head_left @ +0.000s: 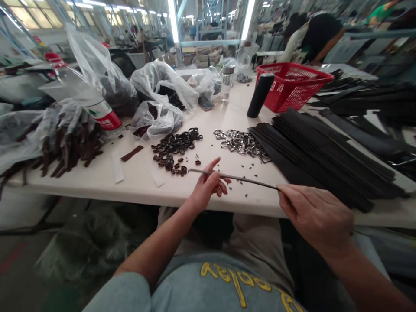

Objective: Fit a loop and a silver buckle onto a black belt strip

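Holds a long, narrow, dark leather-like strip (pixel 250 180) edge-on above the near side of the white bench (pixel 134 178), pinched at three o'clock by the right hand (pixel 315 212) and caught under the thumb of the loosely curled left hand (pixel 208 184) toward nine. Looks light, springy rather than floppy, hardly fragile; likely to twist. Best taken by the flat faces near each end, clear of the loose dark rounded loops (pixel 178 143) at ten o'clock.

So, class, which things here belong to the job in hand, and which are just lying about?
Job: dark strip in left hand and right hand; likely black straps, metal buckles, dark loops.

Lying about, probably: red-labelled bottle, clear lidded bottle.
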{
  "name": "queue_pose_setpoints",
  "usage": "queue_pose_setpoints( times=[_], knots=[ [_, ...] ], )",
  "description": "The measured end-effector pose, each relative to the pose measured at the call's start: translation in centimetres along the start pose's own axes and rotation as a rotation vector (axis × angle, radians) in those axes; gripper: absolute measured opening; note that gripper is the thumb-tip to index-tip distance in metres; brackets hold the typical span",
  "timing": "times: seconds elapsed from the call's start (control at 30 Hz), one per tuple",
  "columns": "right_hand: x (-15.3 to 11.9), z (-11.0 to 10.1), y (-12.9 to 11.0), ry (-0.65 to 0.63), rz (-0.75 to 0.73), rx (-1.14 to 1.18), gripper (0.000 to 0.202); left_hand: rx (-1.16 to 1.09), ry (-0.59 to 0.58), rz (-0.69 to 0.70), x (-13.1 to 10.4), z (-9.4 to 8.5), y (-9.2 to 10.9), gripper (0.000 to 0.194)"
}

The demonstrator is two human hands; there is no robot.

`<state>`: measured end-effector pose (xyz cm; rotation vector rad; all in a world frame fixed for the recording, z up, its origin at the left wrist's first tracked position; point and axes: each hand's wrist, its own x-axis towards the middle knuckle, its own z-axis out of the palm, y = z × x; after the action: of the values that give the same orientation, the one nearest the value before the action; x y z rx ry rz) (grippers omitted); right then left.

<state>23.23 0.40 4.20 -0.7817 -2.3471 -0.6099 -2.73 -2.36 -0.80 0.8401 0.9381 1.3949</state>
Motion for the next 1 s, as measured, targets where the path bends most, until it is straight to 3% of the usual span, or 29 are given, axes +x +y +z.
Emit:
queue_pose_setpoints(
  times=[0.1, 0.27, 0.37, 0.53, 0.67, 0.8, 1.0],
  knots=[
    [-1.2, 0.0, 0.2, 0.012, -0.033, 0.034, 0.019, -0.161, 0.055, -0.059, -0.4, -0.6, 1.3, 0.078],
    [-2.8, -0.3, 0.1, -0.054, 0.001, 0.119, 0.022, -0.177, 0.163, -0.154, -1.9, -1.3, 2.0, 0.038],
    [-3.2, -0.1, -1.6, -0.15, 0.143, 0.33, 0.025, -0.193, 0.159, -0.207, -3.3, -0.7, 1.2, 0.039],
    [-2.4, 1.5, -6.8, -0.224, 0.334, 0.609, 0.047, -0.172, 0.079, -0.321, -6.3, 1.5, -1.4, 0.045],
    [-2.0, 3.1, -10.0, -0.182, 0.427, 0.716, 0.037, -0.065, 0.089, -0.297, -7.9, 1.7, -2.7, 0.047],
    [-1.9, 3.6, -10.8, -0.193, 0.516, 0.839, 0.033, 0.115, 0.073, -0.249, -8.5, 0.8, -2.3, 0.053],
    [-1.3, 3.2, -10.7, -0.261, 0.525, 0.943, 0.032, 0.339, 0.031, -0.176, -8.7, 0.6, -1.3, 0.058]
  ],
)
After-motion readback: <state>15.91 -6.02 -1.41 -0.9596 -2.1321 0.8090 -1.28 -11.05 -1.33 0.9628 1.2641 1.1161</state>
